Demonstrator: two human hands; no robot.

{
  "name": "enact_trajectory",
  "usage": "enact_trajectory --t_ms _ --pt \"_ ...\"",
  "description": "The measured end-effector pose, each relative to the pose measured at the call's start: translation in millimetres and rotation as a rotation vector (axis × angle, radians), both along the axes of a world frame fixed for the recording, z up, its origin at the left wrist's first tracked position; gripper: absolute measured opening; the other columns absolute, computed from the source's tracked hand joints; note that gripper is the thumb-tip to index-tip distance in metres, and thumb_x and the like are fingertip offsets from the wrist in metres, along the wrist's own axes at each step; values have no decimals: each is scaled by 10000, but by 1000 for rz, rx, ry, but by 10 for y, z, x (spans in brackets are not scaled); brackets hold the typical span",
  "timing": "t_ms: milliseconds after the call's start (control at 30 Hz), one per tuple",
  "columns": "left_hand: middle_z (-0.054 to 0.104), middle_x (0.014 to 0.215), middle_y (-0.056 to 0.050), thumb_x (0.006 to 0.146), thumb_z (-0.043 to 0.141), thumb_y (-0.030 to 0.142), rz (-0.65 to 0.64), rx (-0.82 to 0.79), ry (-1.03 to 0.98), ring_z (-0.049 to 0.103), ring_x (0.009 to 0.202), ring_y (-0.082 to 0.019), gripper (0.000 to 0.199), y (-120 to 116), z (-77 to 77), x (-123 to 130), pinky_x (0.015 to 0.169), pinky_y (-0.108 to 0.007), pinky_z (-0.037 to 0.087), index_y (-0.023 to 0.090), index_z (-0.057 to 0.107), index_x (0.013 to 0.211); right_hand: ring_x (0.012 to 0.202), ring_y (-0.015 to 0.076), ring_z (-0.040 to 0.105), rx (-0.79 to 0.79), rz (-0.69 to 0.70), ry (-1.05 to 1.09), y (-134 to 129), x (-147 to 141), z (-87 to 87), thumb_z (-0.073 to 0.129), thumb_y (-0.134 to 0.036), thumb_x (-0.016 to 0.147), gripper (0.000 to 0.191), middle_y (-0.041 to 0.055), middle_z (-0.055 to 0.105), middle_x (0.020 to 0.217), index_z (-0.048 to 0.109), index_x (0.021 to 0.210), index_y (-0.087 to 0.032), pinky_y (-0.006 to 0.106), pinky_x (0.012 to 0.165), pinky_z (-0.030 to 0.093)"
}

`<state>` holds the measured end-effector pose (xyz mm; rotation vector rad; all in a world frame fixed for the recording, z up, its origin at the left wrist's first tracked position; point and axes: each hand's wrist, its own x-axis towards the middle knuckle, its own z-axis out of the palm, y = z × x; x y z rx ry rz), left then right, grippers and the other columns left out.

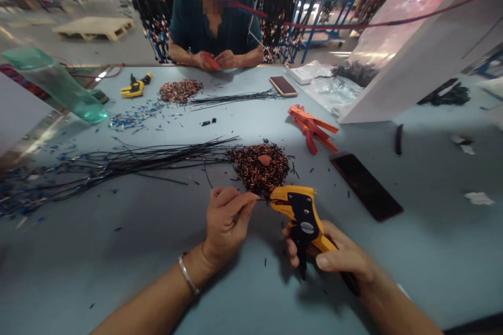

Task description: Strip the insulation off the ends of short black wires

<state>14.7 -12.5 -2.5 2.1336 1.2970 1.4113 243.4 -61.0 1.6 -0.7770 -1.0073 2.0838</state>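
Note:
Thumb and forefinger of my left hand (229, 222) pinch a thin black wire (264, 200). The wire's end reaches the jaws of a yellow and black wire stripper (303, 209); whether the jaws grip it I cannot tell. My right hand (338, 254) is wrapped around the stripper's handles. Just beyond the jaws lies a heap of black and copper wire scraps (261, 167), with a reddish-brown lump on top. A bundle of long black wires (129, 165) stretches left from the heap, its far-left ends bearing blue and metallic tips.
Red pliers-like strippers (313, 128) and a dark phone (367, 186) lie to the right. Opposite sits a person (216, 21) holding a red tool. Another yellow stripper (136, 85), a second scrap heap (181, 91) and a green bottle (57, 84) are at the back left.

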Motion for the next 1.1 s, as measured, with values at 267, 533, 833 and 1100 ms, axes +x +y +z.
enact_trajectory --t_ms 267,533,833,1100 --pt "586 634 15 869 595 150 -6 18 -18 499 606 -126 130 -6 2 0 697 -311 382 203 714 853 769 187 632 15 -1 4 10 -1 18 791 -333 642 525 79 660 899 660 1106 -125 295 708 483" --pt "591 616 18 882 586 164 0 13 -7 500 599 -127 137 -3 1 2 695 -312 380 206 713 850 773 194 634 13 14 -8 7 15 -15 785 -345 645 540 90 660 909 647 1110 -107 296 705 479" --pt "595 648 10 895 569 190 -11 -21 -16 514 625 -133 152 0 -4 -1 703 -309 390 218 712 853 760 189 656 -54 4 39 -18 -2 -30 793 -341 628 551 84 666 902 661 1106 -99 282 697 486" --pt "604 639 8 895 569 207 -27 -31 -33 510 618 -134 162 3 1 3 701 -305 403 221 720 839 751 191 659 -59 4 66 -24 -6 -46 794 -322 624 545 84 674 893 664 1104 -97 285 688 493"
